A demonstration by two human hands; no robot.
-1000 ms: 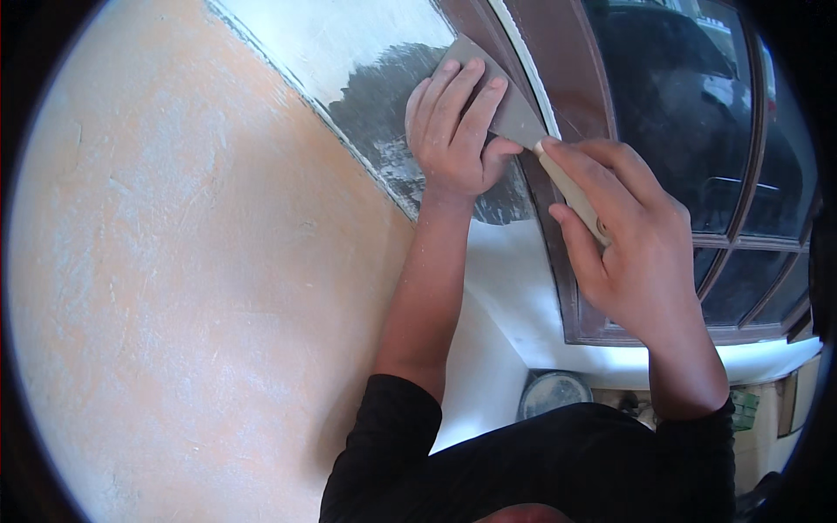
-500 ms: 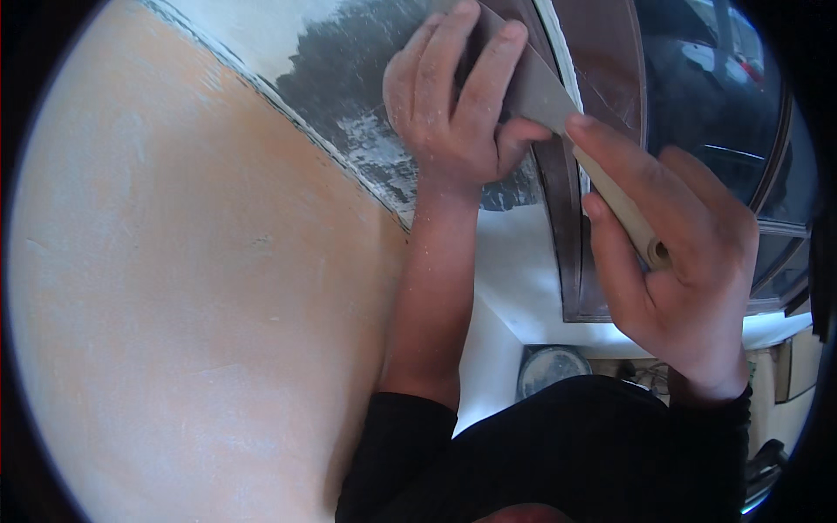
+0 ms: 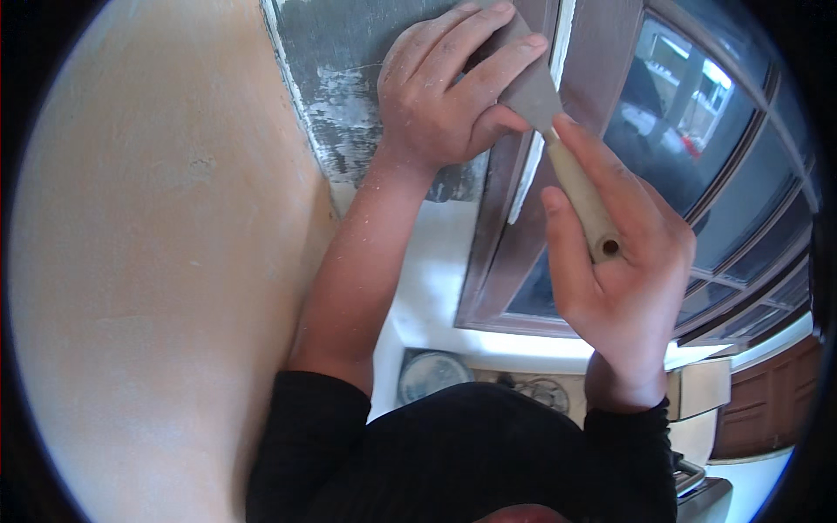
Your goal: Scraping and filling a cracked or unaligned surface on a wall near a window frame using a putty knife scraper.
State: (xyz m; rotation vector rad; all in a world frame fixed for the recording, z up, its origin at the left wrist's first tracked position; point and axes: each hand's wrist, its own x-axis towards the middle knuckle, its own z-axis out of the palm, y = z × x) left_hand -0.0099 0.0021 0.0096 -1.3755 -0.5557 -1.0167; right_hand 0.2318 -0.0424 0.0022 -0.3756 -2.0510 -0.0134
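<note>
On the far left a broad wall [image 3: 148, 261] fills the view, its plaster a pale peach tone, matte and slightly mottled. Toward the top centre that colour stops along a ragged edge, and a grey scraped patch [image 3: 340, 78] begins, streaked with white residue. The left hand [image 3: 449, 91] lies across this patch, its fingers pressed flat on the metal blade of a putty knife [image 3: 558, 139], pinning it where the patch meets the window frame; this grip is pressed down on the blade rather than curled around it. Just right of that, a dark brown wooden window frame [image 3: 501, 227] runs down at a slant, with a thin white strip along its edge. The right hand [image 3: 623, 270] holds the knife's pale wooden handle, its grip clamped on it with the thumb laid along the shaft and the handle's end hole showing. Behind it, glass panes [image 3: 741, 200] divided by brown bars reflect blurred shapes. Below the frame a white sill [image 3: 436, 288] is visible, and black sleeves [image 3: 471, 453] cover both forearms at the bottom.
</note>
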